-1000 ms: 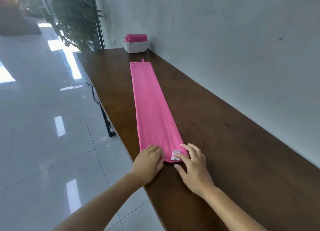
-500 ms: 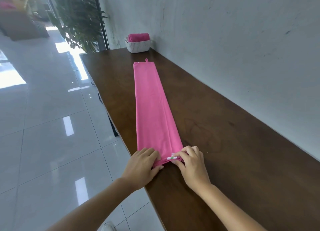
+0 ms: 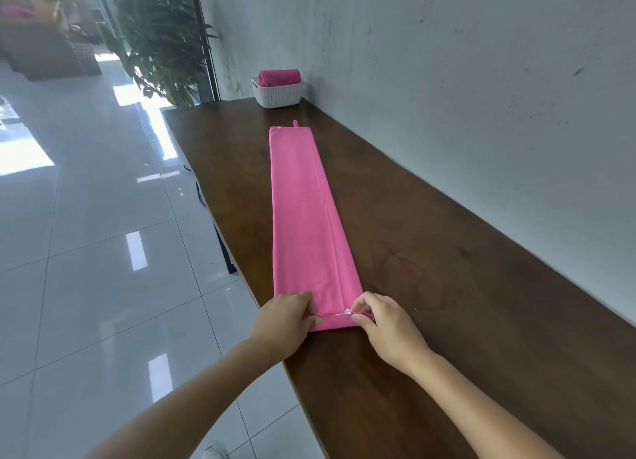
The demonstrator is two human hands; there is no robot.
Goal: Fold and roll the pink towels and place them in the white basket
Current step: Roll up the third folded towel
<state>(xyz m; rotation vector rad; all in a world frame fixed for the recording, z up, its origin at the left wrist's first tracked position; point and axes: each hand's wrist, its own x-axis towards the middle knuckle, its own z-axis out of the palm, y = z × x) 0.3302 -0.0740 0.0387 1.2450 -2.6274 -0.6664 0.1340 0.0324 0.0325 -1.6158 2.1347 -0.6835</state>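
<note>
Head view: the towel (image 3: 303, 217), folded into a long strip, lies on the table (image 3: 447, 286), running from 6 toward 12 o'clock. The left hand (image 3: 284, 322) and right hand (image 3: 383, 324) pinch its near end, fingers curled over the turned-up edge. Rolling looks to be at its first turn; next it needs even, tight turns toward 12. There, well apart, the basket (image 3: 278, 95) holds one rolled towel (image 3: 279, 76).

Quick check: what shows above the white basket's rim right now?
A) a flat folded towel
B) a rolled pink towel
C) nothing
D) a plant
B: a rolled towel lies on its side, sticking up out of the basket.
</note>
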